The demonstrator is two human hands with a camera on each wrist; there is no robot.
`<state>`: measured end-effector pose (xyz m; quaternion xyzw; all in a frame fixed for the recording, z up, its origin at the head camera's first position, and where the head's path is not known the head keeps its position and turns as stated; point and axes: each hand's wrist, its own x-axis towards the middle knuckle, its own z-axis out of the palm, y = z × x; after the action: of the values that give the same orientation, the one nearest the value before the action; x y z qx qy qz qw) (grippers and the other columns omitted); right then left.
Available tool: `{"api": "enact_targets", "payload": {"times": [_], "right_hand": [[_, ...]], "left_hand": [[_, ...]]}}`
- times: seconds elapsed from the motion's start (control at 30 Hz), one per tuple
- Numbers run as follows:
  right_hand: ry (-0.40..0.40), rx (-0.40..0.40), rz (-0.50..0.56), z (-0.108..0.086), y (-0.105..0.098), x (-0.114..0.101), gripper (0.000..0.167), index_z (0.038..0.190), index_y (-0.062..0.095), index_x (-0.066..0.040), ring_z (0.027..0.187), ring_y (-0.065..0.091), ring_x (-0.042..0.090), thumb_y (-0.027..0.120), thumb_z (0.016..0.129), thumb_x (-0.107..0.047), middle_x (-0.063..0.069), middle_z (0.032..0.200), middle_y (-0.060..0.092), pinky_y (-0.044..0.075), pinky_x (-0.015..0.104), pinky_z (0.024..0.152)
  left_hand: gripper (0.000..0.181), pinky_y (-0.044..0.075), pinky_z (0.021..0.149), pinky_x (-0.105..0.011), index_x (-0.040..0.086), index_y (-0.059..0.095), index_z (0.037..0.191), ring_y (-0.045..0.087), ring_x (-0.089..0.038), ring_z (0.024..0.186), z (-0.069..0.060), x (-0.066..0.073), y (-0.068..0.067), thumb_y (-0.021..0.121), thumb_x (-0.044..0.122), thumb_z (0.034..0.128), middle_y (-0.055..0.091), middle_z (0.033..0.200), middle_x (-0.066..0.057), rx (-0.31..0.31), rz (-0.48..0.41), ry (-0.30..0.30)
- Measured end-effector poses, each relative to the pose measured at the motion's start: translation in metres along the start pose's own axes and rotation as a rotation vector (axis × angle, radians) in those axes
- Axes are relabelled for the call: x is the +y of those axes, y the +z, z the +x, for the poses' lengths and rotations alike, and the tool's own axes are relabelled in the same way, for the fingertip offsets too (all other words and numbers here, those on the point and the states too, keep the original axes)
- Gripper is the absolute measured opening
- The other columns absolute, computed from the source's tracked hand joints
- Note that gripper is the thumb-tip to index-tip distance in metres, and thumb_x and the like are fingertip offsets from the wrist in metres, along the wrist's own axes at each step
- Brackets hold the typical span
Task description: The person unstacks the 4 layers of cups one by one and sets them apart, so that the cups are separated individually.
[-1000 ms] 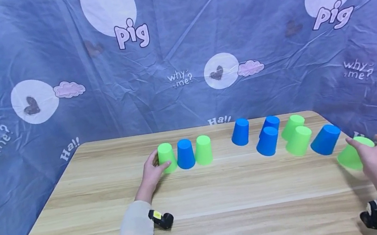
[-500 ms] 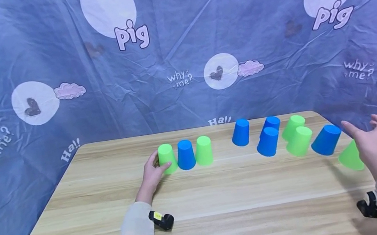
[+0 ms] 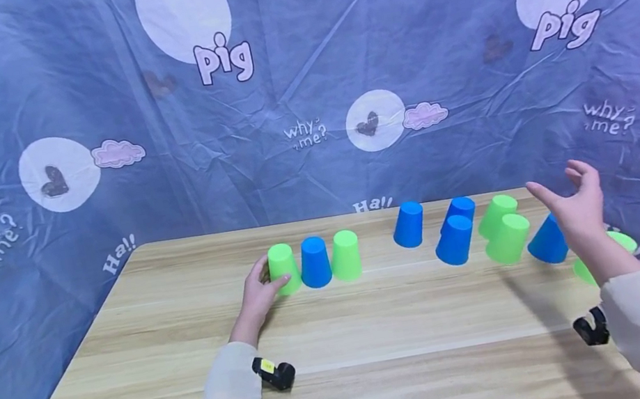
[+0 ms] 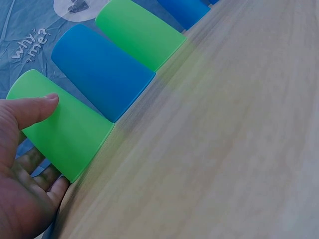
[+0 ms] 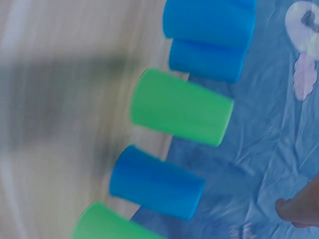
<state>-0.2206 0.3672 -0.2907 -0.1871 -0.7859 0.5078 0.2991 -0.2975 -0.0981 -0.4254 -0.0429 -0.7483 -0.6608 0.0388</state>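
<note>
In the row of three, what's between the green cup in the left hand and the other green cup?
One blue cup stands between the held green cup and the other green cup, as the head and left wrist views both show.

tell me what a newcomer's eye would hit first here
Likely the bright green and blue upturned cups, spread along the far and right sides of the table. Next, perhaps, the left hand holding the leftmost green cup, and the right hand, raised empty at the right. Behind the table hangs a blue cloth printed with "pig".
</note>
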Motion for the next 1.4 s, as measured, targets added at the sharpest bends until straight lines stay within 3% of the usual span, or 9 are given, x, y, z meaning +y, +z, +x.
{"api": "enact_targets", "payload": {"times": [0.27, 0.47, 0.73, 1.0, 1.23, 1.4], "right_hand": [[-0.054, -0.017, 0.12, -0.01, 0.031, -0.017, 0.067, 0.132, 0.028, -0.019, 0.122, 0.023, 0.014, 0.065, 0.076, -0.022, 0.008, 0.134, 0.028, 0.02, 0.027, 0.1], [-0.069, -0.093, 0.26, -0.027, 0.057, -0.029, 0.066, 0.13, 0.029, -0.015, 0.123, 0.023, 0.017, 0.065, 0.076, -0.02, 0.01, 0.132, 0.03, 0.017, 0.03, 0.102], [-0.109, -0.169, 0.371, -0.049, 0.098, -0.037, 0.063, 0.127, 0.033, -0.007, 0.117, 0.032, 0.024, 0.067, 0.075, -0.014, 0.013, 0.124, 0.038, 0.025, 0.033, 0.098], [-0.047, -0.345, 0.387, -0.07, 0.131, -0.031, 0.063, 0.129, 0.028, 0.0, 0.119, 0.031, 0.027, 0.063, 0.078, -0.011, 0.019, 0.127, 0.037, 0.029, 0.035, 0.097], [0.031, -0.498, 0.306, -0.089, 0.159, -0.027, 0.065, 0.132, 0.025, -0.004, 0.121, 0.028, 0.026, 0.062, 0.08, -0.016, 0.018, 0.13, 0.033, 0.03, 0.037, 0.096], [0.037, -0.556, 0.314, -0.1, 0.182, -0.024, 0.065, 0.131, 0.027, -0.001, 0.118, 0.03, 0.032, 0.063, 0.079, -0.014, 0.022, 0.129, 0.034, 0.031, 0.039, 0.094]], "left_hand": [[0.064, 0.026, 0.098, -0.038, 0.003, 0.032, 0.131, 0.031, -0.029, 0.119, -0.001, 0.002, 0.0, 0.064, 0.001, 0.0748, 0.035, 0.13, -0.018, -0.003, -0.004, 0.013], [0.064, 0.026, 0.098, -0.038, 0.003, 0.031, 0.132, 0.03, -0.029, 0.119, -0.002, 0.003, -0.001, 0.063, 0.002, 0.0762, 0.034, 0.131, -0.017, -0.011, 0.01, 0.008], [0.063, 0.026, 0.098, -0.037, 0.004, 0.033, 0.131, 0.031, -0.028, 0.119, -0.001, 0.003, -0.001, 0.063, 0.002, 0.0754, 0.035, 0.131, -0.017, -0.003, 0.001, 0.015], [0.064, 0.027, 0.097, -0.038, 0.004, 0.034, 0.131, 0.032, -0.029, 0.119, -0.002, 0.002, 0.0, 0.064, 0.001, 0.0745, 0.036, 0.13, -0.018, -0.004, -0.002, 0.013], [0.064, 0.025, 0.099, -0.038, 0.006, 0.033, 0.131, 0.03, -0.027, 0.12, -0.001, 0.002, 0.0, 0.064, 0.002, 0.0749, 0.035, 0.131, -0.015, -0.005, -0.008, -0.002], [0.065, 0.024, 0.099, -0.037, 0.005, 0.032, 0.132, 0.03, -0.027, 0.12, -0.001, 0.002, 0.0, 0.064, 0.002, 0.075, 0.035, 0.131, -0.015, -0.002, -0.012, 0.0]]}}
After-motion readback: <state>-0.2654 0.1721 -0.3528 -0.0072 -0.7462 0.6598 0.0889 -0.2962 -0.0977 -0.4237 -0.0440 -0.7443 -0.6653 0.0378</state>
